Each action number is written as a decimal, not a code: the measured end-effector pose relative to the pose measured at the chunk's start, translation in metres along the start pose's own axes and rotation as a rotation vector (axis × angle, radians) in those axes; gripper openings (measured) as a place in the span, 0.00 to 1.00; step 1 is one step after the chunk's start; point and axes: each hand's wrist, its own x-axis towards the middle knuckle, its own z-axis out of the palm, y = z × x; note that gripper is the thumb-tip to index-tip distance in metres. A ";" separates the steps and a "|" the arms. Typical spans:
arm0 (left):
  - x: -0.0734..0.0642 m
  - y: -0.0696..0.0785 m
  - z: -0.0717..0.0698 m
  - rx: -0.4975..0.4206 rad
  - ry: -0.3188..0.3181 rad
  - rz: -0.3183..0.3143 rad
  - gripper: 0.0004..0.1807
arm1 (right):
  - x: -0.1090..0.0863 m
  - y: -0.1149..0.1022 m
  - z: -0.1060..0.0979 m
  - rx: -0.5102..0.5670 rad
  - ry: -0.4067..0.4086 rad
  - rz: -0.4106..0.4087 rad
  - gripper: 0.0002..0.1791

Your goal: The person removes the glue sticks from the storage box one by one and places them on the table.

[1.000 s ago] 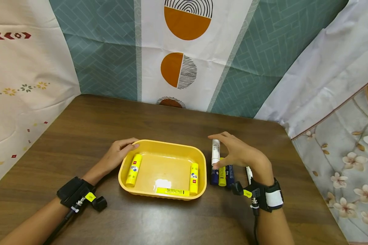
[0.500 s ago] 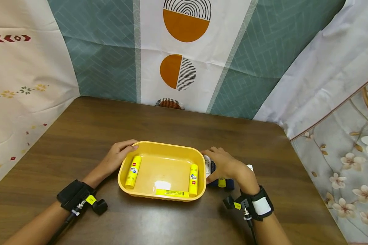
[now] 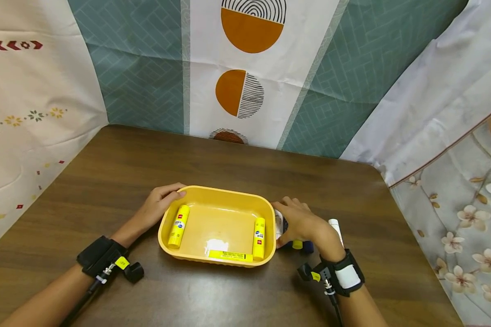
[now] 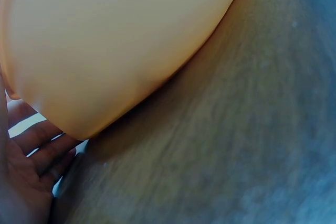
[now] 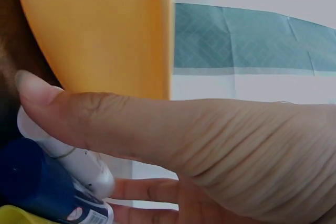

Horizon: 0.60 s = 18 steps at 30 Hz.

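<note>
My left hand [image 3: 157,206] grips the far left corner of a yellow plastic tray [image 3: 225,193], thumb over the rim and fingers outside. Just beyond the tray's right wall, my right hand [image 3: 303,222] holds a white glue stick [image 5: 86,169] by its ends between thumb and fingers. A dark blue glue stick [image 5: 31,177] lies against the white one, with a yellow one [image 5: 21,216] beside it. Inside the tray lie a yellow glue stick [image 3: 178,227] at the left, another yellow glue stick [image 3: 259,238] at the right and a flat yellow piece [image 3: 231,256] along the near wall.
Another white stick [image 3: 334,227] lies right of my right hand, partly covered by the wrist. A second dark blue stick [image 3: 308,247] shows under that hand. Patterned cloths [image 3: 147,81] hang behind and beside the brown wooden table [image 3: 212,299].
My right hand has moved left and down with the white glue stick, from above the other sticks to beside the tray's right wall. The left hand stays at the tray's corner.
</note>
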 end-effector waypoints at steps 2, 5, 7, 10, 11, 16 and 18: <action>0.000 0.000 0.000 0.000 -0.006 0.000 0.18 | 0.000 -0.001 0.001 -0.020 0.006 0.017 0.53; 0.000 0.001 0.000 0.003 -0.009 -0.004 0.18 | 0.000 -0.003 0.001 -0.043 0.006 0.035 0.53; 0.000 0.001 0.000 0.001 -0.007 -0.005 0.19 | 0.000 -0.003 0.001 -0.048 0.005 0.043 0.54; 0.000 0.002 -0.001 0.010 0.002 -0.001 0.18 | 0.000 -0.003 0.001 -0.051 0.004 0.040 0.54; 0.000 0.002 -0.001 0.010 0.003 0.000 0.18 | 0.000 -0.002 0.001 -0.056 0.005 0.035 0.54; 0.000 0.003 -0.001 0.011 -0.001 0.000 0.18 | -0.001 0.003 0.001 -0.076 0.003 0.010 0.52; 0.000 0.003 -0.001 0.012 0.001 0.000 0.18 | -0.001 0.005 0.001 -0.080 0.001 0.005 0.51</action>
